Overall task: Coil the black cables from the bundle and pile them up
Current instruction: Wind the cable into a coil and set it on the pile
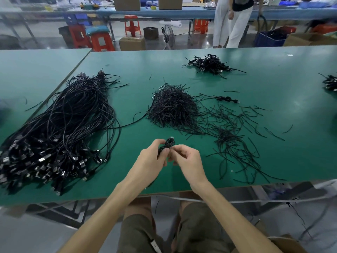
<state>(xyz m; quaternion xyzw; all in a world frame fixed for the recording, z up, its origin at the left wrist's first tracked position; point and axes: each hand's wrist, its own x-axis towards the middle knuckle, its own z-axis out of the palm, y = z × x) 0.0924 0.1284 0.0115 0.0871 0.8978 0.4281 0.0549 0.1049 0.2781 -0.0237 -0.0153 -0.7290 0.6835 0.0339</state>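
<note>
Left hand: the left hand (153, 157) grips a small coil of thin black cable (167, 144), with thumb and curled fingers round its lower half.
Right hand: the right hand (187, 157) has its fingers curled and its tips pinching the coil's side. I cannot tell whether a tie sits between them.
Coil's place: it is held in the air between the 2 hands, just above the green mat-topped table (120, 170), near the front edge.
Doing it well: I'd clamp the loops firmly with the left so none springs out, and bind at the waist, not at an end.
Supplies: the big loose bundle of long black cables with metal plugs (63, 128) lies to the left. The heap of short black wire ties (173, 108) lies just beyond the hands.
Destination: the pile of coiled black cables (209, 65) sits on the far side, well apart from the hands.
Edges: the front edge runs under the forearms, so a dropped coil would likely land in the lap.
Open room: there is bare mat between bundle and tie heap, crossed by 1 stray cable. Scattered ties clutter the right.
</note>
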